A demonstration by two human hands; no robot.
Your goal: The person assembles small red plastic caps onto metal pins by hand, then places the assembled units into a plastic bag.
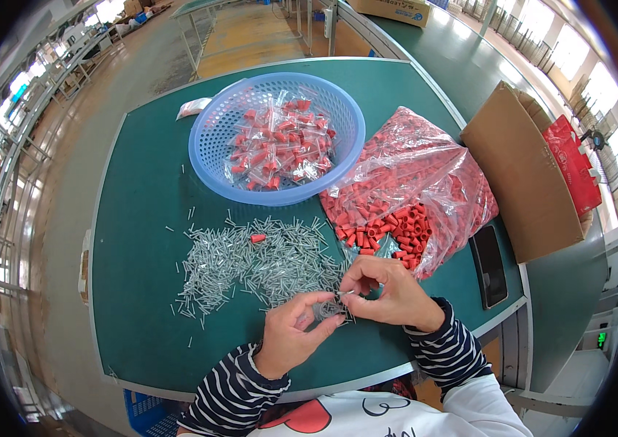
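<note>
Over the near edge of a pile of small silver screws (280,258), my two hands meet. My left hand (291,336) is closed on a small clear plastic bag (327,309), held between thumb and fingers. With thumb and forefinger pinched at the bag's mouth, my right hand (390,295) grips what looks like a screw (345,293), mostly covered by the fingertips. A single red plastic cap (258,238) lies on the pile. Beyond it, a blue perforated basket (207,156) holds many small clear bags with red caps inside.
Right of the basket lies a large clear bag of red caps (425,182), its mouth toward me. A black phone (489,266) rests near the right edge of the green table (141,182). An open cardboard box (520,175) stands beyond it. A small white-and-red packet (192,108) lies left of the basket.
</note>
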